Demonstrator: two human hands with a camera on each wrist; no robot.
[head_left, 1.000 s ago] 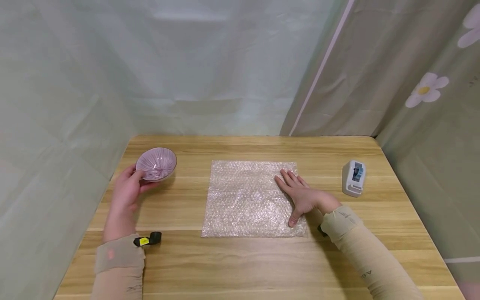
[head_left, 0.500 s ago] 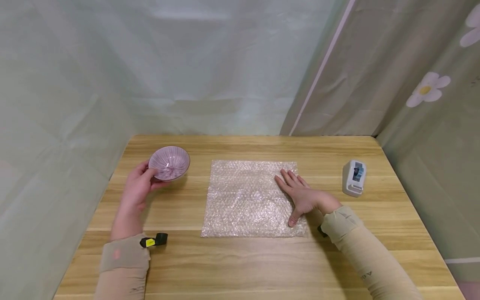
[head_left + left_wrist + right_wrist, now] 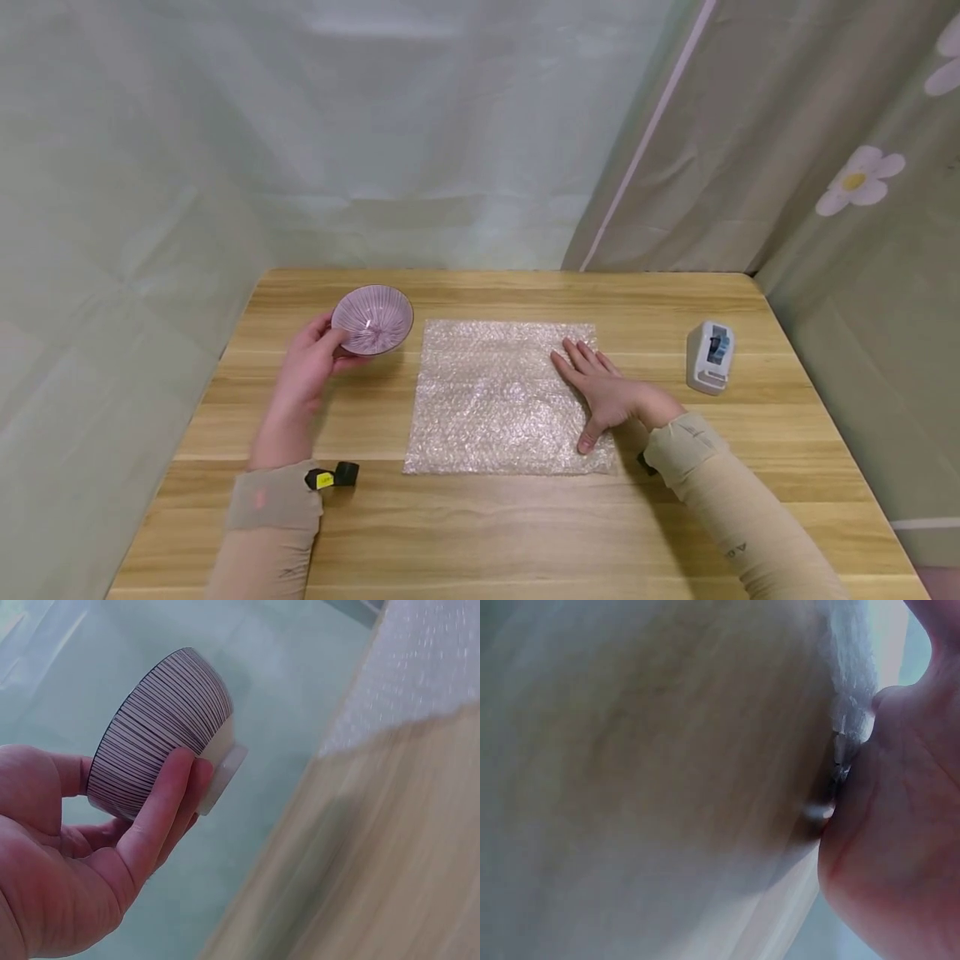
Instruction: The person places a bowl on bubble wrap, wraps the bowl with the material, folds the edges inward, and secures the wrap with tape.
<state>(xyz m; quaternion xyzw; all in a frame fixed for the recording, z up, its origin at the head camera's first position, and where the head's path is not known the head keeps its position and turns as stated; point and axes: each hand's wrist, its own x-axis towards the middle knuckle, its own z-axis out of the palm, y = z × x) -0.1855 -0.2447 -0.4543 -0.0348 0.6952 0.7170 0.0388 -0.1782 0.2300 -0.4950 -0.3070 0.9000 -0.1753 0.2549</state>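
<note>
A purple striped bowl (image 3: 373, 320) is held by my left hand (image 3: 306, 367), thumb over the rim and fingers under its side. In the left wrist view the bowl (image 3: 161, 727) shows dark thin lines outside and a pale foot ring, and it hangs above the table. Flat on the table lies a sheet of bubble wrap (image 3: 495, 400), to the right of the bowl. My right hand (image 3: 600, 393) rests on its right edge with fingers spread. The right wrist view shows the palm (image 3: 900, 817) close up beside the wrap's edge (image 3: 851, 682).
A white tape dispenser (image 3: 708, 358) with a blue roll stands on the wooden table (image 3: 480, 533), right of the right hand. Pale curtains (image 3: 450, 133) hang behind and at both sides of the table.
My left hand has carried the bowl to the right, closer to the bubble wrap's left edge. The right hand, the wrap and the tape dispenser stay where they were.
</note>
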